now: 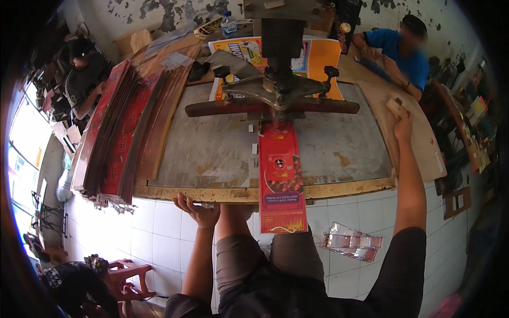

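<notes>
A long red and purple printed bag lies lengthwise on the grey work plate. Its far end is under the metal press, and its near end, with a white cord, hangs past the table's front edge. My left hand is at that edge, left of the bag, with fingers spread and nothing in them. Out on the right side of the table, my right hand grips a small tan block; what it is made of I cannot tell.
Stacks of red printed bags fill the table's left side. A bottle stands at the back. One person sits at the far right, another at the left. Clear plastic packs lie on the floor near a red stool.
</notes>
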A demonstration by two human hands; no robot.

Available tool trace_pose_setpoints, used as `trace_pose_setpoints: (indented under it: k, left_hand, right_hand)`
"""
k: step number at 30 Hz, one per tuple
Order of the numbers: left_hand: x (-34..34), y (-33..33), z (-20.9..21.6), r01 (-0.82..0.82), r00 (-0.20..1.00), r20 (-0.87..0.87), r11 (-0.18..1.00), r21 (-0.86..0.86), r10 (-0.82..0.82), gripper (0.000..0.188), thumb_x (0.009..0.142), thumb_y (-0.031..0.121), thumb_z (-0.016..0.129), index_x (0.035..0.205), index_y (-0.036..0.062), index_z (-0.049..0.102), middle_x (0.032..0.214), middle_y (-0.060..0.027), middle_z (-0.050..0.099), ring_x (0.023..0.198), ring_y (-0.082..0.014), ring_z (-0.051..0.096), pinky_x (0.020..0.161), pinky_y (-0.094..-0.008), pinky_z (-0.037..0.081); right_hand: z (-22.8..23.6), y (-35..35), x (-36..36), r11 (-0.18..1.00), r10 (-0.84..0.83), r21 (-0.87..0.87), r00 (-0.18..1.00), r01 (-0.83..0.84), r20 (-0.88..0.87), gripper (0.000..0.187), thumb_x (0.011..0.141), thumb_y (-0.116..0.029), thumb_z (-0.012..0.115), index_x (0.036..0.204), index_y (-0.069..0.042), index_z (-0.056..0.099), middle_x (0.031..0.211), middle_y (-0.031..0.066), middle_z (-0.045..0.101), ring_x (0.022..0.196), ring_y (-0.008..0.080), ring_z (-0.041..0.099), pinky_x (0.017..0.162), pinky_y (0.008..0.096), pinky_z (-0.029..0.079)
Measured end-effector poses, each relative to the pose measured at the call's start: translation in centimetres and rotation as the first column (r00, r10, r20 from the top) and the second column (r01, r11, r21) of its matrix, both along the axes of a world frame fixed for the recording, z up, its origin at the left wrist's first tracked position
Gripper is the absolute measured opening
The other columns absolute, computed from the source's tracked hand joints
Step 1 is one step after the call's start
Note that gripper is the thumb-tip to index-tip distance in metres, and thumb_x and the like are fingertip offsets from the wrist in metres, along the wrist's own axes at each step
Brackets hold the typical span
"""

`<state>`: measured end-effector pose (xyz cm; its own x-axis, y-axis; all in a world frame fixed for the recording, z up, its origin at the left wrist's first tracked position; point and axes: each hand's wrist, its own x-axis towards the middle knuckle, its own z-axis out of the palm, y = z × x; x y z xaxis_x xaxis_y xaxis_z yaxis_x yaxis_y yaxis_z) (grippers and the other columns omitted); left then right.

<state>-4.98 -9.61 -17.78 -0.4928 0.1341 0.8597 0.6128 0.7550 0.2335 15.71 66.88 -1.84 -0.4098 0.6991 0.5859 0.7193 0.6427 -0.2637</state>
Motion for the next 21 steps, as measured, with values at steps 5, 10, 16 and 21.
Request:
trace_pose_setpoints:
  k: [5, 10, 16, 21]
  left_hand:
    - [-0.8, -0.5, -0.6, 0.004, 0.998, -0.060, 0.999, -0.051, -0.007, 0.117, 0.087, 0.044, 0.085, 0.171, 0.0143, 0.009, 0.171, -0.0279, 0.022, 0.160, -0.0591, 0.014, 0.127, -0.0794, 0.012]
    - [-1.3, -0.4, 0.3, -0.031, 0.993, -0.117, 0.997, -0.073, 0.022, 0.129, 0.086, 0.061, 0.085, 0.171, 0.0161, -0.001, 0.171, -0.0260, 0.014, 0.161, -0.0551, 0.010, 0.127, -0.0799, 0.010]
    - [-2.4, -0.5, -0.7, -0.041, 0.990, -0.141, 0.992, -0.118, 0.025, 0.153, 0.077, 0.072, 0.089, 0.174, 0.0196, -0.018, 0.176, -0.0255, 0.003, 0.164, -0.0521, 0.000, 0.127, -0.0801, 0.002]
    - [-2.4, -1.1, -1.1, -0.047, 0.992, -0.125, 0.993, -0.112, 0.033, 0.151, 0.077, 0.069, 0.090, 0.174, 0.0190, -0.013, 0.175, -0.0267, 0.005, 0.164, -0.0523, 0.001, 0.127, -0.0792, 0.002]
  right_hand:
    - [-1.1, 5.6, -0.7, 0.987, -0.119, 0.115, 0.991, 0.111, 0.064, 0.053, 0.108, -0.017, 0.064, 0.161, -0.023, 0.056, 0.149, 0.0264, 0.060, 0.135, 0.0454, 0.062, 0.112, 0.0532, 0.052]
    - [-1.2, 4.5, -1.8, 0.987, -0.143, -0.056, 0.981, 0.151, 0.128, 0.057, 0.109, -0.021, 0.060, 0.166, -0.024, 0.051, 0.146, 0.0238, 0.064, 0.133, 0.0431, 0.063, 0.111, 0.0525, 0.052]
    - [-0.9, 5.4, -1.0, 0.984, -0.144, -0.091, 0.986, 0.152, 0.090, 0.059, 0.109, -0.021, 0.057, 0.167, -0.024, 0.049, 0.143, 0.0209, 0.068, 0.132, 0.0420, 0.065, 0.112, 0.0531, 0.051]
    - [-1.4, 6.9, -0.7, 0.982, -0.092, -0.165, 0.995, 0.096, 0.032, 0.061, 0.106, -0.021, 0.063, 0.166, -0.024, 0.050, 0.143, 0.0193, 0.069, 0.132, 0.0405, 0.066, 0.112, 0.0528, 0.051]
